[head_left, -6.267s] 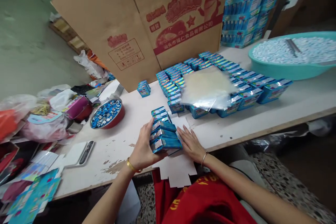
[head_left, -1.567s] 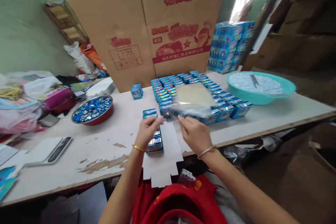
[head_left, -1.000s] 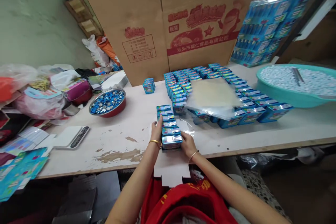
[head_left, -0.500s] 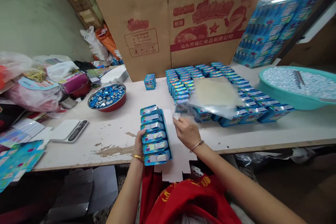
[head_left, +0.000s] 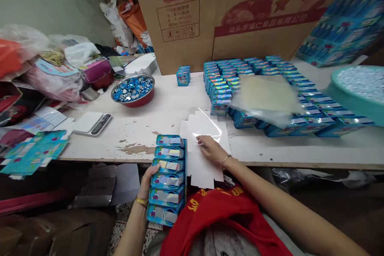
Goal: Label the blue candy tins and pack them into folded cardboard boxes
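My left hand (head_left: 147,180) grips a display box of small blue packs (head_left: 169,180) from its left side, tilted at the table's front edge. To its right, a flat white die-cut card (head_left: 204,168) lies partly over the edge. A clear plastic sheet (head_left: 210,126) with bright glare lies on that card. My right hand (head_left: 211,150) is over the card, thumb and fingers pinched on the sheet's left part. Beyond it, a stack of pale plastic sheets (head_left: 268,94) rests on rows of blue packs (head_left: 220,106).
A red-sided bowl of blue and silver pieces (head_left: 141,100), a white scale (head_left: 90,123) and a few blue packs (head_left: 183,76) stand on the left. A teal basin of white pieces (head_left: 351,96) is at right. Large cartons (head_left: 183,52) close off the back.
My left hand has brought the display box down and left, away from the card. A clear sheet now shows spread on the card under my right hand. The view has shifted.
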